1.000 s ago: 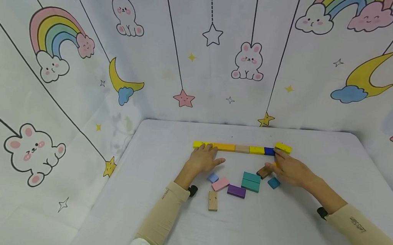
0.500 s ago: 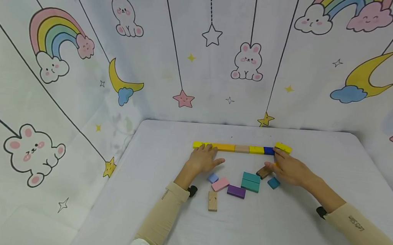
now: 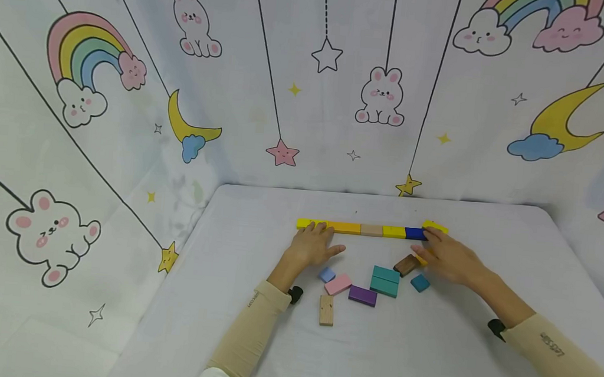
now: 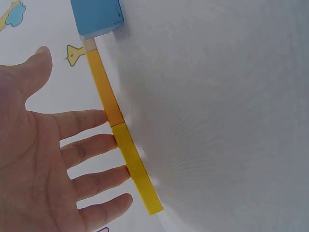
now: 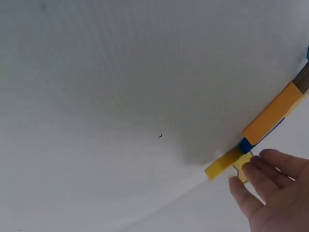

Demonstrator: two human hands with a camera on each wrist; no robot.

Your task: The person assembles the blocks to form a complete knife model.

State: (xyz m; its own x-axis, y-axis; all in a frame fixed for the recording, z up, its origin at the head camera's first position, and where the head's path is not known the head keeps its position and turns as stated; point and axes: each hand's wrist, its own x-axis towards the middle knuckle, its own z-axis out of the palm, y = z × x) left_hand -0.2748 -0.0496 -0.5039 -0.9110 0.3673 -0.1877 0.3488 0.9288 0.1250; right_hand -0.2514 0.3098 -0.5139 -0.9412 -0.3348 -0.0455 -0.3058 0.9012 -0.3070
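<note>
Fingers [image 4: 99, 182] spread, the left hand [image 3: 309, 249] touches an orange block [image 4: 104, 87]. The right hand [image 3: 449, 260], fingers relaxed, is beside a dark blue block [image 3: 414, 233].

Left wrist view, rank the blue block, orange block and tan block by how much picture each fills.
1. Blue block, though cut off at the top edge and perhaps flattered by nearness
2. Orange block
3. Tan block, only partly visible

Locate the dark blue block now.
In the head view, the dark blue block lies right of centre in the row, between a yellow block on its left and the right hand.
</note>
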